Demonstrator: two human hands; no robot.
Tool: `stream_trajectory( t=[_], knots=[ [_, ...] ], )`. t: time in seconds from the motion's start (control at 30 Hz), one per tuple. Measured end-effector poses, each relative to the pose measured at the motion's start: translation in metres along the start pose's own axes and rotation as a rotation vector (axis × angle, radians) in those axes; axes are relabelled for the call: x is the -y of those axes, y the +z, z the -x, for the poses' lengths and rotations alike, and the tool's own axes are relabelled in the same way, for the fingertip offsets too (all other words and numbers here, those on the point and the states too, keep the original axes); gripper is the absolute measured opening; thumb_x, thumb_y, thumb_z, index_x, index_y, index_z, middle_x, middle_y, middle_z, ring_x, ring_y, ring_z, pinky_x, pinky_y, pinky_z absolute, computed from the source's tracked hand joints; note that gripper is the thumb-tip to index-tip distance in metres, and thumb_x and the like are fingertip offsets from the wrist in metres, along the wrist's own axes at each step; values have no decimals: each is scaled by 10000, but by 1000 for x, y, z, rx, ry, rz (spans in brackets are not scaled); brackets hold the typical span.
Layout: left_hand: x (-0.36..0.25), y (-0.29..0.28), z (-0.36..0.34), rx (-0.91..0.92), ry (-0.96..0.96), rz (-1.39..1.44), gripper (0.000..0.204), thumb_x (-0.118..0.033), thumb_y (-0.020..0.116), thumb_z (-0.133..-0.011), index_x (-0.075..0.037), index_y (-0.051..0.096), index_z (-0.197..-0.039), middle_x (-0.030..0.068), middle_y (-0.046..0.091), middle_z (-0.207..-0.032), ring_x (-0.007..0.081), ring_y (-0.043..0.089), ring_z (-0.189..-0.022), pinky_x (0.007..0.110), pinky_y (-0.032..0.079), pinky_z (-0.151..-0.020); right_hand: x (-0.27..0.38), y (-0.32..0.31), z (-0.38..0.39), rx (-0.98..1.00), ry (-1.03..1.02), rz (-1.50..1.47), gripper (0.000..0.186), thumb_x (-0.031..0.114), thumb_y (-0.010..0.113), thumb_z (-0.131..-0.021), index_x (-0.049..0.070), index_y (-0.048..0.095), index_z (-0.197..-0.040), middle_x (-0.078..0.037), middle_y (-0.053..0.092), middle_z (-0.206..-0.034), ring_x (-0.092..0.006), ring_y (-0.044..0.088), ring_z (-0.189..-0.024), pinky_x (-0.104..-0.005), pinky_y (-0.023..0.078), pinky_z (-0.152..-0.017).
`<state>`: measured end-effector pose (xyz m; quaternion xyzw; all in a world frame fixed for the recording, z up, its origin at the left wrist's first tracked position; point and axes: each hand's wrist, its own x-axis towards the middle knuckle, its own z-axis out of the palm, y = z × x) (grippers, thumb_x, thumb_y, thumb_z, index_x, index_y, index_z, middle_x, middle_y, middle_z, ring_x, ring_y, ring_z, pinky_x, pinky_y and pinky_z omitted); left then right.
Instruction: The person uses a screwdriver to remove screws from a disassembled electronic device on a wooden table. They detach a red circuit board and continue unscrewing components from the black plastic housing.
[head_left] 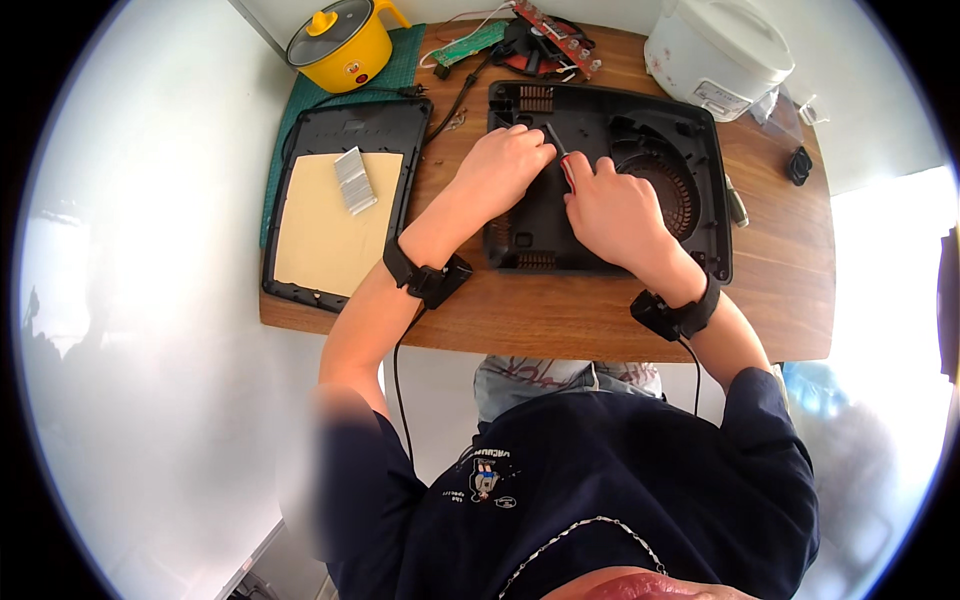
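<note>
A black plastic appliance shell (560, 240) lies open side up on the table, with a round slotted fan vent (672, 195) in its right half. My right hand (615, 212) is over the shell, closed around a red-handled tool (568, 172) with a narrow dark shaft. The shaft points away from me toward the shell's upper left area; its exact kind is unclear. Beside its tip, my left hand (506, 168) is closed over the shell's left part. Whatever its curled fingers hold, if anything, is hidden. Both wrists wear black strapped devices with cables.
Left of the shell lies a black-framed panel (410, 160) with a beige sheet (325, 235) and a silver finned heat sink (356, 182). Behind are a yellow electric pot (345, 65), a green cutting mat (405, 60), circuit boards (475, 42) and a white rice cooker (715, 55). A coiled black cable (798, 166) is far right.
</note>
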<state>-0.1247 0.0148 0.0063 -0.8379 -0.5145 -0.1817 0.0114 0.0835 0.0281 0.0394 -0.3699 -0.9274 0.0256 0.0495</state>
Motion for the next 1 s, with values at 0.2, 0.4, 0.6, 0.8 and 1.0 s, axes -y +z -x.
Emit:
stream_trajectory(
  t=[0.2,0.4,0.6,0.8,1.0],
  knots=[
    [-2,-8,7,20,-20,4,122,-10,725,-801,-40,681,-911,77,642,-906,284,640,-922,397,555,-807,6,6,-8,64,-1,-41,385,291,709,-907,4,551,-1109,-143,681,-742,-304,723,-652,-389,571,-558],
    [-13,-26,21,-64,-122,166,110,-54,742,-848,-51,688,-944,67,658,-933,281,645,-929,391,552,-796,-7,-1,1,-20,-14,-122,375,340,714,-919,43,573,-1099,-140,686,-783,-331,708,-666,-416,568,-574],
    [-17,-50,52,-236,-319,311,103,-60,723,-908,-46,711,-1009,57,681,-976,245,651,-848,342,534,-736,-28,-27,15,-47,57,-247,337,331,690,-939,93,643,-1173,-119,698,-911,-357,703,-808,-460,560,-692],
    [7,-61,84,-385,-682,384,82,-71,692,-945,-41,720,-1017,79,688,-954,200,624,-738,325,511,-671,-34,-71,18,-236,112,-387,254,206,734,-912,103,709,-1143,-50,637,-821,-228,638,-682,-354,511,-640],
    [27,-54,103,-444,-786,329,99,-100,683,-963,-59,737,-1034,72,692,-887,173,594,-685,319,495,-644,-38,-120,22,-742,-178,-540,230,134,740,-942,87,717,-1166,-34,707,-955,-174,631,-723,-267,514,-683]
  ],
)
